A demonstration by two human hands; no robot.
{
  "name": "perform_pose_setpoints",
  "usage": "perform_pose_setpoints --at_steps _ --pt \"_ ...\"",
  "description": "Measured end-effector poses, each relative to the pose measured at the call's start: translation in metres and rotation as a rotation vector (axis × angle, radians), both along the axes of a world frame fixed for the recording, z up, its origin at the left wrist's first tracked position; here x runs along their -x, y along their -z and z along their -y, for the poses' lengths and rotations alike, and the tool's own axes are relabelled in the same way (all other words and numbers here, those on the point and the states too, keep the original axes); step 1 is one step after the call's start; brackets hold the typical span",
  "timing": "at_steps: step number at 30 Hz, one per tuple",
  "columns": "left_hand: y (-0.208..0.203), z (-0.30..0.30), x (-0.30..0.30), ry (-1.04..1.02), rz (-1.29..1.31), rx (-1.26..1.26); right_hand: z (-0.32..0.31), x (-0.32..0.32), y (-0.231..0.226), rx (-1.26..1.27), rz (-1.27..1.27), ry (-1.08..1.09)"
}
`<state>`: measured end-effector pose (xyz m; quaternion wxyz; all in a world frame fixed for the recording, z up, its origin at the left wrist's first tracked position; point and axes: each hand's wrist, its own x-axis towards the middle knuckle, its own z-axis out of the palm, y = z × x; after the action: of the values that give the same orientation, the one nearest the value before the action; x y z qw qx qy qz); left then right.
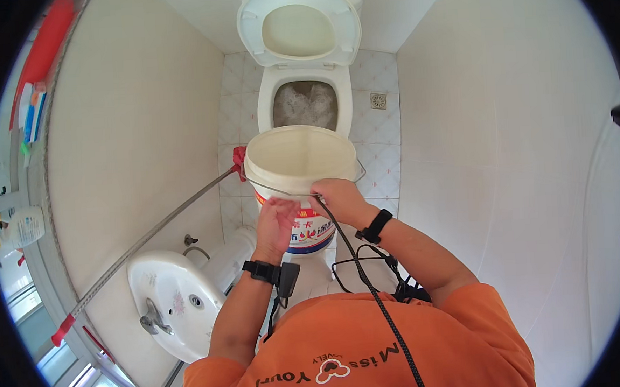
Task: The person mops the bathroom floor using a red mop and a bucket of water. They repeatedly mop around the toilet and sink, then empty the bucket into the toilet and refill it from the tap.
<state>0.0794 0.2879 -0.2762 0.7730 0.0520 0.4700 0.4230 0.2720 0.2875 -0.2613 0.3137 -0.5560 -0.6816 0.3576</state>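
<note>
A large cream plastic bucket (pixel 270 169) with a red and blue printed label is in front of me, its mouth facing up and no contents visible inside. My right hand (pixel 338 200) is closed around its thin wire handle (pixel 282 191) at the near side of the rim. Just left of it, my left hand (pixel 277 227) is at the bucket's near wall, fingers apart and slightly blurred; whether they touch the wall I cannot tell. Beyond the bucket is a white toilet (pixel 343 97), lid and seat raised, with foamy water (pixel 305 106) in the bowl.
A white washbasin (pixel 146 272) with a metal tap (pixel 152 319) is at my left. A long mop-like pole (pixel 151 233) with red ends leans beside it. Walls stand close on both sides. A floor drain (pixel 378 101) lies right of the toilet. A black cord (pixel 371 281) hangs before me.
</note>
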Motion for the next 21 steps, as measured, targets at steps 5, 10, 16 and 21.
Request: perform_pose_setpoints --at_steps 5,10,16,21 --pt "0.01 0.064 0.054 0.197 -0.023 0.2 0.04 0.014 -0.039 0.208 -0.021 -0.02" --pt "0.028 0.086 0.084 0.315 -0.046 0.213 0.089 0.032 -0.073 0.383 -0.031 -0.005" --pt "0.032 0.095 0.084 0.598 -0.201 0.209 0.138 0.032 -0.091 0.594 -0.093 0.086" --pt "0.015 0.111 0.094 0.828 -0.457 0.073 0.174 0.016 -0.049 0.698 -0.216 0.188"
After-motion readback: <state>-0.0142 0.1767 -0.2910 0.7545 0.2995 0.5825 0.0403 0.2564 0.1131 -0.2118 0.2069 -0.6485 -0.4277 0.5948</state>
